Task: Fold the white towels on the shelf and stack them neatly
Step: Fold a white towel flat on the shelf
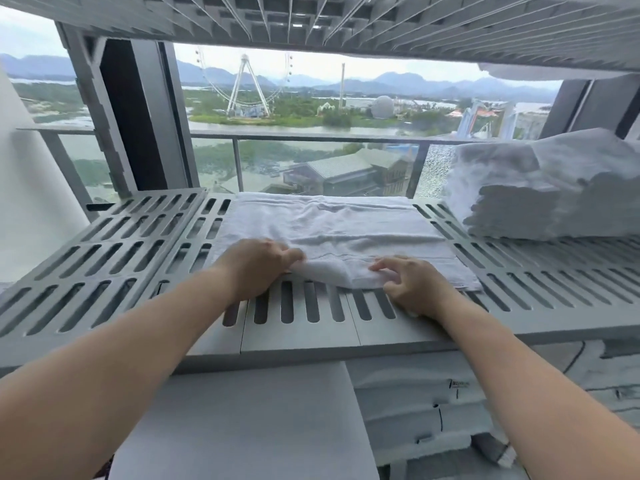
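Both left hand (258,268) and right hand (408,285) pinch the white towel (332,230) at its six-o'clock edge, fingers (294,257) curled, likely for folding.

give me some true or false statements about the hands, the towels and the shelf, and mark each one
1. The left hand and the right hand both hold the near edge of the flat towel. True.
2. The flat towel lies on a solid wooden board. False: it lies on a grey slotted shelf.
3. A pile of white towels sits at the right end of the shelf. True.
4. The flat towel overlaps the pile. False: bare slots show between them.
5. The left hand's fingers are stretched out straight. False: they curl round the towel's edge.
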Action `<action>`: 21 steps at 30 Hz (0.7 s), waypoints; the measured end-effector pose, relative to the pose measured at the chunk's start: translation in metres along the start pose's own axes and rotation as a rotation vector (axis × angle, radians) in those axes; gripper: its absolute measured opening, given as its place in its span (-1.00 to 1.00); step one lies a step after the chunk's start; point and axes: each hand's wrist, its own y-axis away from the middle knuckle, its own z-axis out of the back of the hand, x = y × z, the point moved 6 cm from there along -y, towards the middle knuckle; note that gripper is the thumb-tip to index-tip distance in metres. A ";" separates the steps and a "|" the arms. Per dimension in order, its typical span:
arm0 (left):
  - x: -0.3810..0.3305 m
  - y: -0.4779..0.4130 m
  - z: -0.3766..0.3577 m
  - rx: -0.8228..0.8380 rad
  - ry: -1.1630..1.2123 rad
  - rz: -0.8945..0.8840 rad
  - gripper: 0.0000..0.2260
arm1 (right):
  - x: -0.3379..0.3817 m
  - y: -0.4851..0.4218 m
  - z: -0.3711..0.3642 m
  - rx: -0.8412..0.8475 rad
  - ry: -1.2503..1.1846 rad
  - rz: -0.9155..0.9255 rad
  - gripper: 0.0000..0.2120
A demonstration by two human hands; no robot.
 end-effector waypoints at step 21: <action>-0.062 -0.031 0.011 0.113 -0.123 0.183 -0.80 | -0.011 -0.007 0.021 -0.075 0.099 0.325 -0.66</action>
